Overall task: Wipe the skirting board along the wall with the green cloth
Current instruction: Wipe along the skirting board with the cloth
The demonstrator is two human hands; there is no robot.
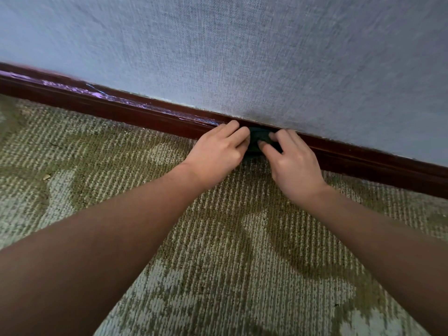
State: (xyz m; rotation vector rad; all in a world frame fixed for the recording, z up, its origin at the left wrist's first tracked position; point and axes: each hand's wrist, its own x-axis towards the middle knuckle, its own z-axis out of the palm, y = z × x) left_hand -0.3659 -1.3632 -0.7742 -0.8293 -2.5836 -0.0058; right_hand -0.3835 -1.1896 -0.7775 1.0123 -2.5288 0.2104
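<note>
step: mid-wipe I reckon, green cloth bunched against the skirting board
left hand: gripping cloth from 9 o'clock
right hand: gripping from 4 o'clock
next: probably slide along, keeping pressure

A carpeted floor fills the lower part of the view. Its looped, ribbed pile is olive green with irregular pale cream patches. The far edge of the floor meets a dark red-brown skirting board, which runs at a slant from upper left to lower right. A small pale scrap lies on the carpet at the left, well apart from the board. A tiny dark speck lies at the lower right. A green cloth sits against the board, its lower edge down at the carpet.
</note>
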